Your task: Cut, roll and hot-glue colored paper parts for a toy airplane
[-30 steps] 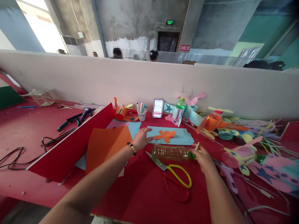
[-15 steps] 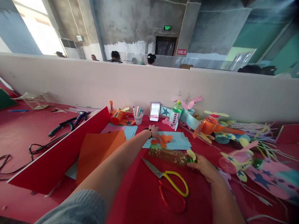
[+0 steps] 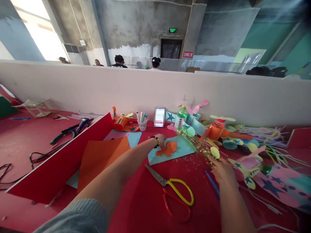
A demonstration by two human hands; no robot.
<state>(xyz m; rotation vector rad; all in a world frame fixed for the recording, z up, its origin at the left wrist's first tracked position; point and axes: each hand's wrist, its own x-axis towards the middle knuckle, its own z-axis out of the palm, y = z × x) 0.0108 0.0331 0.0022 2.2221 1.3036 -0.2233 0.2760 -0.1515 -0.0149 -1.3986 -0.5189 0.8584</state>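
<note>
My left hand (image 3: 160,141), wearing a beaded bracelet, is closed at the upper left edge of light blue paper (image 3: 181,149); its fingertips are partly hidden. Orange paper cut-outs (image 3: 167,149) lie on that paper. With my right hand (image 3: 220,166) I grip the neck end of a clear plastic bottle (image 3: 194,142), which has a small pale yellow propeller (image 3: 214,152) at its cap. The bottle lies tilted, its greenish base pointing away to the left. Scissors (image 3: 161,181) with one yellow and one red handle rest open on the red table, nearer to me.
A blue pen (image 3: 212,183) lies by my right forearm. Orange paper (image 3: 104,158) leans near a red divider (image 3: 60,161). Behind stand a marker cup (image 3: 142,125) and a phone (image 3: 159,117). Paper-and-bottle planes (image 3: 216,130) crowd the right. A white partition (image 3: 121,87) runs across the back.
My right hand has moved the bottle to the right and away, turning it and uncovering the blue pen. The blue paper has shifted and rotated under my left hand, with the orange cut-outs on it.
</note>
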